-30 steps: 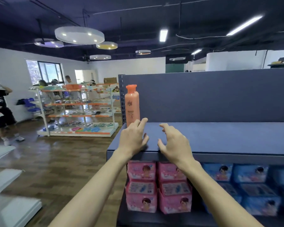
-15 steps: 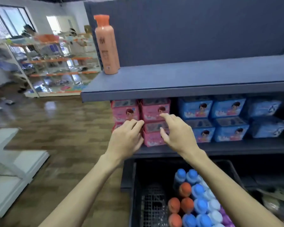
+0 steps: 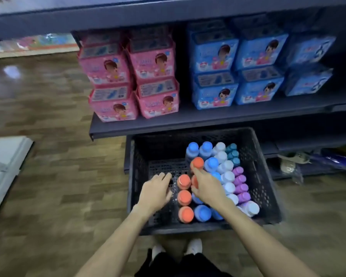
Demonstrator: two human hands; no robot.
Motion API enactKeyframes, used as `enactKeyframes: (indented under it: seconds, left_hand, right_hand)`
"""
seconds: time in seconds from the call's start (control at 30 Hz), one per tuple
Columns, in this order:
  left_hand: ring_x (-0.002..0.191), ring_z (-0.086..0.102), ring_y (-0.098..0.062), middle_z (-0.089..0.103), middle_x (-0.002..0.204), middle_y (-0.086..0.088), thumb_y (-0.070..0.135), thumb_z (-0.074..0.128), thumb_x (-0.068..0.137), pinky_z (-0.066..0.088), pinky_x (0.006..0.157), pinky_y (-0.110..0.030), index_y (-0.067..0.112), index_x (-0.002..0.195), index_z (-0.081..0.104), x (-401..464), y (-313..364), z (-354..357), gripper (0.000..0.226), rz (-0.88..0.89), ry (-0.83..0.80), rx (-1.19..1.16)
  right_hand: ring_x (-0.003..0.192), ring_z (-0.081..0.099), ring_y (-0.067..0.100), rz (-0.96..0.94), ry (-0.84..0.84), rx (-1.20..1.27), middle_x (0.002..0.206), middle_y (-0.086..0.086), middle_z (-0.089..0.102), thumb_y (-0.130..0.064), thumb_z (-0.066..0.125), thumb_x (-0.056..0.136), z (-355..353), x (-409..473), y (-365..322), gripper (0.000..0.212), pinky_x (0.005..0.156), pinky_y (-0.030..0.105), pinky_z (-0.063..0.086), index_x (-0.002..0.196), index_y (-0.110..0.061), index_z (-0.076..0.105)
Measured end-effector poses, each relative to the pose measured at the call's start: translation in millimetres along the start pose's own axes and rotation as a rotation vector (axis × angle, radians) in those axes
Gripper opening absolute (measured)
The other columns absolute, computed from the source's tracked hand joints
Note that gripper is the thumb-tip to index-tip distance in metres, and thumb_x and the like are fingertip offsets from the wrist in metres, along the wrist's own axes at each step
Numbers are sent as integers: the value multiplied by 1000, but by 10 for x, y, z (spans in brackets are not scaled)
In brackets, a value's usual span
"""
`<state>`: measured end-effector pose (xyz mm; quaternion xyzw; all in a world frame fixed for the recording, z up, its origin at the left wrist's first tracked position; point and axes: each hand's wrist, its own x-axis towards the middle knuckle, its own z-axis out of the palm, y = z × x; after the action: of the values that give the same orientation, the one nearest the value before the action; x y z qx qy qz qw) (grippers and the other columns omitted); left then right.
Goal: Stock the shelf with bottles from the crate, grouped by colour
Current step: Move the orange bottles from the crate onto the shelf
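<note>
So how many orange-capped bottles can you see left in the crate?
5. Three stand in a column at the near left. One stands farther back. One is half hidden under the right hand. More may be hidden.

One crate [image 3: 266,176] is holding five orange-capped bottles [image 3: 184,197], four purple-capped bottles [image 3: 240,179] and three teal-capped bottles [image 3: 232,153]; four pink packs [image 3: 112,68] are sitting on the shelf [image 3: 208,118].

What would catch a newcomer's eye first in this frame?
The black crate on the floor, its right half packed with orange, blue, white, purple and teal bottle caps. Both hands reach in: left hand beside the orange caps, right hand over them.
</note>
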<state>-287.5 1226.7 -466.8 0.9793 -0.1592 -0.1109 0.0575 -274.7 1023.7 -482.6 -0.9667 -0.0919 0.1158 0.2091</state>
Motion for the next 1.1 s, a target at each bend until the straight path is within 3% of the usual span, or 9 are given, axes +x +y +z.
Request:
enactKeyframes:
  seconds: [0.1, 0.23, 0.4, 0.53, 0.73, 1.1]
  left_hand:
    - [73, 61, -24, 58, 84, -2, 29, 70, 67, 49, 53, -34, 15, 104, 59, -49, 25, 154, 41, 29, -77, 86]
    - [73, 62, -23, 60, 83, -1, 28, 72, 63, 51, 61, -34, 16, 104, 60, -28, -38, 235, 45, 25, -76, 114]
    - [94, 60, -26, 61, 101, -4, 27, 59, 79, 49, 78, -37, 15, 116, 55, 73, -125, 197, 39, 38, -118, 49]
    - [107, 54, -25, 56, 115, -4, 27, 50, 88, 42, 90, -36, 17, 124, 46, 152, -296, 175, 38, 70, -113, 25]
    - [110, 53, -24, 56, 118, -3, 28, 46, 89, 44, 90, -35, 17, 128, 45, 218, -585, 205, 40, 60, -86, -93]
    - [92, 59, -22, 61, 100, -2, 24, 54, 83, 52, 76, -34, 16, 113, 55, 199, -768, 335, 31, 173, 42, -167]
  right_hand:
    - [101, 59, 32, 76, -90, 21, 113, 7, 57, -26, 64, 86, 144, -6, 43, 37, 73, 39, 46, 118, -15, 50]
    - [103, 59, 33, 98, -99, 6, 111, 11, 60, -25, 60, 89, 257, 160, -61, 26, 78, 40, 45, 109, -12, 50]
    - [107, 60, 35, 126, -197, -117, 122, 13, 56, -25, 54, 96, 409, 408, -278, 36, 77, 37, 45, 127, -9, 45]
    - [106, 61, 35, 216, -220, -118, 123, 15, 56, -18, 50, 96, 562, 546, -384, 34, 78, 37, 46, 128, -9, 46]
    - [114, 59, 34, 337, -247, -186, 127, 15, 56, -11, 46, 97, 664, 689, -522, 34, 89, 41, 46, 131, -7, 44]
    - [108, 62, 35, 401, -188, -176, 122, 15, 57, -9, 56, 91, 790, 789, -536, 34, 84, 39, 48, 123, -7, 46]
